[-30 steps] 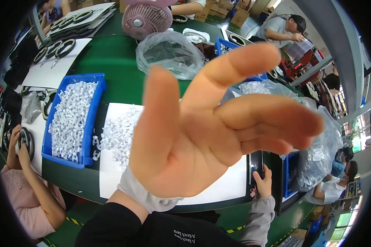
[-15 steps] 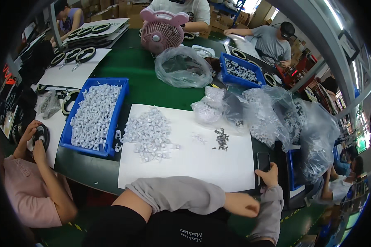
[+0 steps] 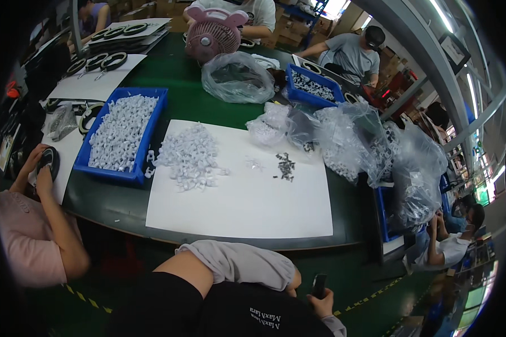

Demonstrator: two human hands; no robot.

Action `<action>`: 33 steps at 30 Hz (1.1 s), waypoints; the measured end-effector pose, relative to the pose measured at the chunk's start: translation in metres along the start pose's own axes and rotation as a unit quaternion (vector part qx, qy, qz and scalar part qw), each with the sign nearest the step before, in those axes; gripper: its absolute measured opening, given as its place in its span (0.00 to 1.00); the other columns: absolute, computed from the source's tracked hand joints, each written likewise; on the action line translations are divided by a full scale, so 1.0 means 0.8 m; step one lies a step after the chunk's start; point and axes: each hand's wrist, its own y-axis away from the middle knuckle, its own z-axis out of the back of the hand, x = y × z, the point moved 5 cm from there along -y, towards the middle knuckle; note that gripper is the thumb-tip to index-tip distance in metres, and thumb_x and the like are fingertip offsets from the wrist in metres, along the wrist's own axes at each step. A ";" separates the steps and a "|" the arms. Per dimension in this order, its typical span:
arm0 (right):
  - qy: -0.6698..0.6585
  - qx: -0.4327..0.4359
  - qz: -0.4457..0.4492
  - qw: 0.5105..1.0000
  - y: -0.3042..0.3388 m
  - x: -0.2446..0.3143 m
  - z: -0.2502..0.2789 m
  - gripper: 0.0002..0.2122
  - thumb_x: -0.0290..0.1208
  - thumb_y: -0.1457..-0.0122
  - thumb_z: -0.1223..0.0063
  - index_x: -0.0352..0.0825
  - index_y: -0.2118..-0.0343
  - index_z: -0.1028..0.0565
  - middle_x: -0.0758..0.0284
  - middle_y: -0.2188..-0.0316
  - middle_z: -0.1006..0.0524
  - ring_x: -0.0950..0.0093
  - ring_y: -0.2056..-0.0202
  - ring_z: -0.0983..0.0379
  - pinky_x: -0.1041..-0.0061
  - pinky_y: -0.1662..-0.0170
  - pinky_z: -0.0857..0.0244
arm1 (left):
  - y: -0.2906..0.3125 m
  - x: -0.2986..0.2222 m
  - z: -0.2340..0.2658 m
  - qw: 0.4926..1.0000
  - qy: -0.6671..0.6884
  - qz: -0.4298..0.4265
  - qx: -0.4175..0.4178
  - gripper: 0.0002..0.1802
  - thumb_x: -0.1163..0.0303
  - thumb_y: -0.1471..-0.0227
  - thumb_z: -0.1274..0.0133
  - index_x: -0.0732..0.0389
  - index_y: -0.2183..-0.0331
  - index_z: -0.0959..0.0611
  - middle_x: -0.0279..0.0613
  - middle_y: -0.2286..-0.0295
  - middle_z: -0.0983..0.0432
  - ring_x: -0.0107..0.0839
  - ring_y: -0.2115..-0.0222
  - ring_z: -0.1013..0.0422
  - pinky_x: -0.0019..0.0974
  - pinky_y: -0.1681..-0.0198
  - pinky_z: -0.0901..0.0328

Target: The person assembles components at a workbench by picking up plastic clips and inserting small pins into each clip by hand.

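My right hand [image 3: 322, 305] is closed round a dark smartphone [image 3: 319, 285], held off the table's front edge, close to my body. Across my front lies my left forearm in a grey sleeve. Only a bit of my left hand [image 3: 293, 283] shows past the cuff, near the phone; its fingers are hidden. Beyond both hands a white sheet [image 3: 236, 216] lies on the table. On it are a heap of small white plastic parts [image 3: 189, 153], a few tiny clear pieces [image 3: 254, 164] and a small pile of dark pieces [image 3: 285, 167].
A blue bin [image 3: 138, 176] of white parts stands left of the sheet. Filled plastic bags [image 3: 343, 146] crowd the right, with another blue bin [image 3: 315, 102] behind. A pink fan [image 3: 213, 36] and an open clear bag [image 3: 236, 78] sit farther back. Co-workers sit around the table.
My right hand has brought the phone from the sheet's right edge back toward my body. My left hand has drawn back, its fingers now out of sight. The view has shifted.
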 end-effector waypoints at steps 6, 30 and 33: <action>-0.039 0.295 0.002 0.955 0.057 0.021 -0.020 0.37 0.27 0.60 0.33 0.25 0.45 0.40 0.59 0.53 0.31 0.71 0.52 0.33 0.73 0.46 0.43 | 0.017 -0.010 0.027 0.991 -0.040 0.066 -0.109 0.22 0.54 0.49 0.56 0.61 0.68 0.16 0.47 0.69 0.21 0.45 0.64 0.26 0.47 0.64 0.32; -0.210 0.222 0.050 0.951 0.043 -0.041 -0.052 0.32 0.21 0.50 0.45 0.36 0.42 0.47 0.63 0.55 0.33 0.71 0.55 0.33 0.72 0.53 0.37 | -0.033 -0.073 -0.014 0.976 0.029 -0.049 -0.212 0.10 0.66 0.64 0.46 0.61 0.76 0.16 0.47 0.76 0.21 0.47 0.71 0.24 0.47 0.70 0.31; -0.199 0.278 0.063 0.937 0.060 -0.121 -0.057 0.33 0.21 0.52 0.41 0.33 0.43 0.44 0.63 0.56 0.31 0.73 0.55 0.32 0.72 0.54 0.36 | -0.027 -0.080 -0.016 0.985 -0.008 -0.032 -0.172 0.10 0.65 0.63 0.46 0.59 0.75 0.16 0.46 0.75 0.21 0.46 0.70 0.25 0.47 0.69 0.31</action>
